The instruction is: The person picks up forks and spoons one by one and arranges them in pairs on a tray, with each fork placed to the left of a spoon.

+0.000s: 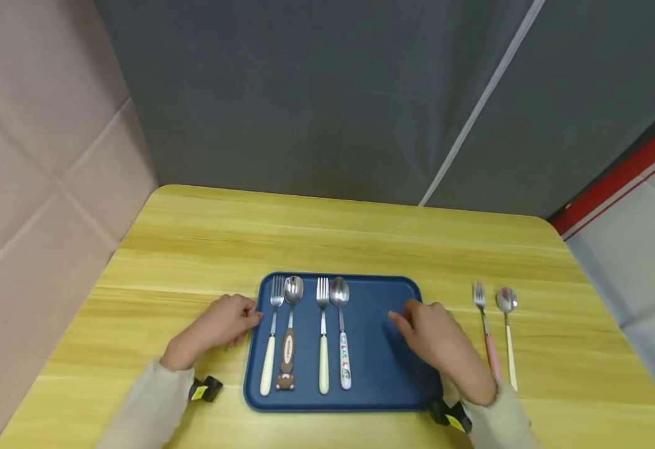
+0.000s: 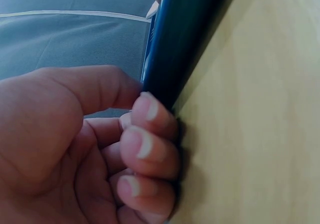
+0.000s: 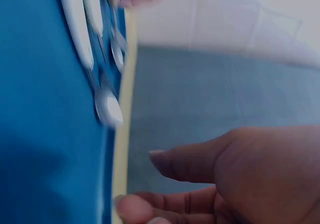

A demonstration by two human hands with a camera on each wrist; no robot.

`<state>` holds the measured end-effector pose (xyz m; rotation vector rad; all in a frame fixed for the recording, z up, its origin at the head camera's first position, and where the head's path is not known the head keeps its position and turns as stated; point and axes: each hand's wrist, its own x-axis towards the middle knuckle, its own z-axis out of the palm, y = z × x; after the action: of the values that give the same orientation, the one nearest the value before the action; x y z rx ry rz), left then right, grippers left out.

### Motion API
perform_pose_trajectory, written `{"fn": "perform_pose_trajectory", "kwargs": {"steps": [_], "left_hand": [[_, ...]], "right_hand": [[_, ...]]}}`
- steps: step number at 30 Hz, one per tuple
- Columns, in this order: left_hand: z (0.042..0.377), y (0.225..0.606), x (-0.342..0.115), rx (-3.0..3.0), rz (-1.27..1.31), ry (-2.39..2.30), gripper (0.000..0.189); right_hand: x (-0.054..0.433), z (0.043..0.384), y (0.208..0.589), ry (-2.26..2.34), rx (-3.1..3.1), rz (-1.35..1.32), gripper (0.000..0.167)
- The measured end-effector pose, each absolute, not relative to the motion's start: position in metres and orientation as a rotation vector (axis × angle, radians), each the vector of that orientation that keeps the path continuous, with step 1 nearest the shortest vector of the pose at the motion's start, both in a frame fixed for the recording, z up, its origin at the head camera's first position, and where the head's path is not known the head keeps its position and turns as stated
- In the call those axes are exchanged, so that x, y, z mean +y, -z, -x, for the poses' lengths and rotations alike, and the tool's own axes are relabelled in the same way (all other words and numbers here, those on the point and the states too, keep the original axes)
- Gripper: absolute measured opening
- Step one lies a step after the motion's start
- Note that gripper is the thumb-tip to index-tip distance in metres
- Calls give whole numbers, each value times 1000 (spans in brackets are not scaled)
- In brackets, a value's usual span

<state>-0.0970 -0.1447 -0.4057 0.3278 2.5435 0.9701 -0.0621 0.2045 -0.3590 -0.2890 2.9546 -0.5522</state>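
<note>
A dark blue tray (image 1: 380, 374) lies on the table. My left hand (image 1: 228, 321) is at its left edge; in the left wrist view the thumb and curled fingers pinch the tray rim (image 2: 172, 39). On the tray, from left to right, are a cream-handled fork (image 1: 269, 365), a spoon with a brown bear handle (image 1: 287, 349), another cream-handled fork (image 1: 324, 362) and a spoon with a white patterned handle (image 1: 344, 358). Over the tray's right side hovers my right hand (image 1: 442, 340), thumb and fingers apart, holding nothing. The right wrist view shows the patterned spoon (image 3: 75, 24) beyond it.
On the table right of the tray lie a pink-handled fork (image 1: 492, 355) and a cream-handled spoon (image 1: 510, 355), side by side. Wood-grain table (image 1: 333, 234) surrounds the tray. A dark grey curtain (image 1: 305, 100) hangs behind it, and a pale padded wall (image 1: 35, 156) stands at the left.
</note>
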Motion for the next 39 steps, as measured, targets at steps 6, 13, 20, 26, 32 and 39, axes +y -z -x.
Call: {"fn": "perform_pose_trajectory", "kwargs": {"steps": [6,13,20,26,32,39], "left_hand": [[96,408,-145,2543,-340,-955,32],[97,408,-145,2548,-362,-957,32],[97,403,-146,2549,-383,-971,32],[99,403,-146,2551,-362,-957,32],[100,403,-148,2555,-349,-937,32],[100,405,-148,2547,-334,-942,32]], "right_hand": [[251,64,349,531,2861,161,31],[296,71,342,511,2656,33,42],[325,75,350,542,2596,25,37],[347,79,355,490,2553,-19,39],[351,82,363,508,2505,-129,38],[351,82,367,432,2502,-151,32]]}}
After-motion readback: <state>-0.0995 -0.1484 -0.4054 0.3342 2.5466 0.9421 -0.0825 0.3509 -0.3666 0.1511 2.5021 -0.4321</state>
